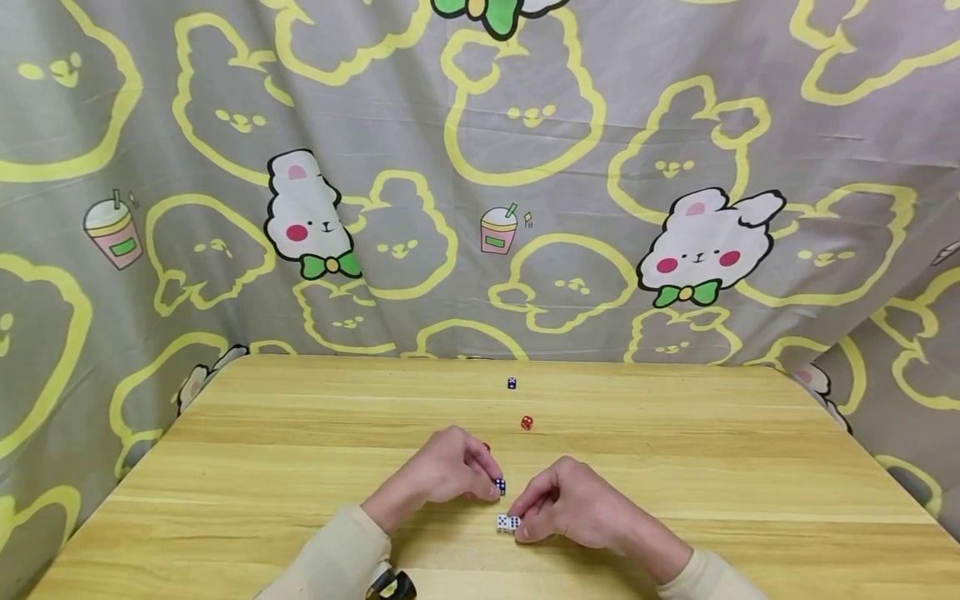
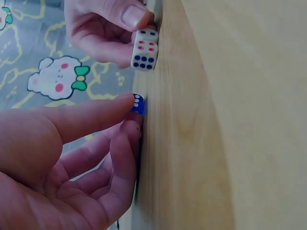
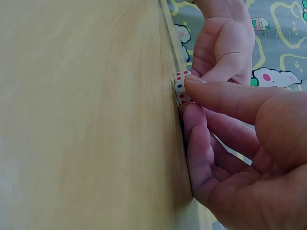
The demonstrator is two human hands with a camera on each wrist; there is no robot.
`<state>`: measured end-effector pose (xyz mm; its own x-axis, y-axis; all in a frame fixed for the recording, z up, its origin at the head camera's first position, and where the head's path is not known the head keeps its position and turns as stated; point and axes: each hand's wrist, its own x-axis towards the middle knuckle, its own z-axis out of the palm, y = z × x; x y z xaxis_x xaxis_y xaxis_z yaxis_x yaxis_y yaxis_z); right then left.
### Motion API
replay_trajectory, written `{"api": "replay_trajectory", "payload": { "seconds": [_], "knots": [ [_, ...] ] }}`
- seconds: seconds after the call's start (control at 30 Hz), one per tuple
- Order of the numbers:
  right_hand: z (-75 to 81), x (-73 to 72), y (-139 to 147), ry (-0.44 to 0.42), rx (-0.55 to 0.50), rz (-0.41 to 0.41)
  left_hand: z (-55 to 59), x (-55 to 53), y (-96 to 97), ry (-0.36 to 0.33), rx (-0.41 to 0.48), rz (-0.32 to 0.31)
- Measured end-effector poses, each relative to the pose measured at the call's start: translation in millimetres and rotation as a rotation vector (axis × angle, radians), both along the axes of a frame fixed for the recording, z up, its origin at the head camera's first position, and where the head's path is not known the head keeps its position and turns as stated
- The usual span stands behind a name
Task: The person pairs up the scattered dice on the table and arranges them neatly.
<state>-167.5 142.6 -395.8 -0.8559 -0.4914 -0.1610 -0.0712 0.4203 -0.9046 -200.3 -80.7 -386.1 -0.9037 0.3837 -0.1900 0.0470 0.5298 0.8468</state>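
Note:
Thumb and fingers of my left hand [image 1: 450, 468] pinch a blue die [image 1: 500, 486] low over the table. In the left wrist view the blue die [image 2: 137, 104] shows white pips beside the thumb tip. Nearer to me, my right hand [image 1: 573, 507] pinches a white die [image 1: 515, 522]. A second white die [image 1: 502, 522] sits against its left side. Seen from the right wrist, the white dice [image 3: 181, 86] overlap at the thumb tip, with red and dark pips. Behind the left fingers a red die [image 1: 487, 447] is mostly hidden.
Farther back on the wooden table [image 1: 300, 417] lie another red die [image 1: 527, 422] and a dark blue die [image 1: 512, 383]. A patterned grey curtain [image 1: 420, 125] hangs behind the table's far edge. A black object [image 1: 393, 585] shows by the left sleeve.

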Motion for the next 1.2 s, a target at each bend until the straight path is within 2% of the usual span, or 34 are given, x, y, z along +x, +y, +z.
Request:
{"api": "replay_trajectory", "payload": {
  "seconds": [0.57,0.83,1.2],
  "knots": [
    [1.0,-0.5,1.0,0.004,0.006,-0.006,1.0,-0.9,1.9,0.012,-0.012,-0.008],
    [-2.0,2.8,0.8,-0.001,0.001,-0.001,-0.6,3.7,2.8,-0.006,-0.014,-0.007],
    [0.0,0.5,-0.1,0.011,0.005,0.002,2.4,2.9,2.3,0.017,-0.016,-0.008]
  ]
}}
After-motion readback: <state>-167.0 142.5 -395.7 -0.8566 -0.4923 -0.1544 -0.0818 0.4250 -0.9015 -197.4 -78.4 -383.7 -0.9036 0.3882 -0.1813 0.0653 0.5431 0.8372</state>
